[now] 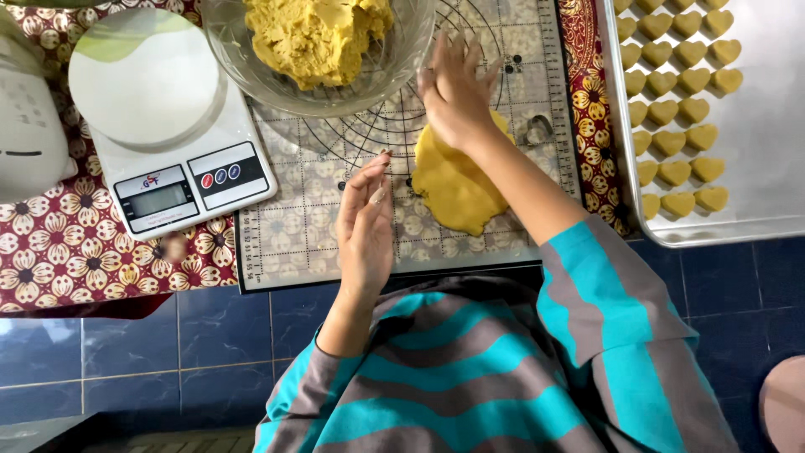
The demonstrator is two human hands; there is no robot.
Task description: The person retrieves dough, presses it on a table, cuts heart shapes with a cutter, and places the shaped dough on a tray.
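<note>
A flat slab of yellow dough lies on a printed baking mat. My right hand is spread flat, its heel resting on the far end of the slab, fingers pointing away. My left hand hovers open on its edge just left of the dough, not touching it. A small metal heart-shaped cutter lies on the mat to the right of my right hand. Both arms wear teal and grey striped sleeves.
A glass bowl with a lump of yellow dough stands at the far edge of the mat. A white kitchen scale sits at left on a floral cloth. A metal tray with several heart-shaped dough pieces is at right. Blue floor tiles lie below.
</note>
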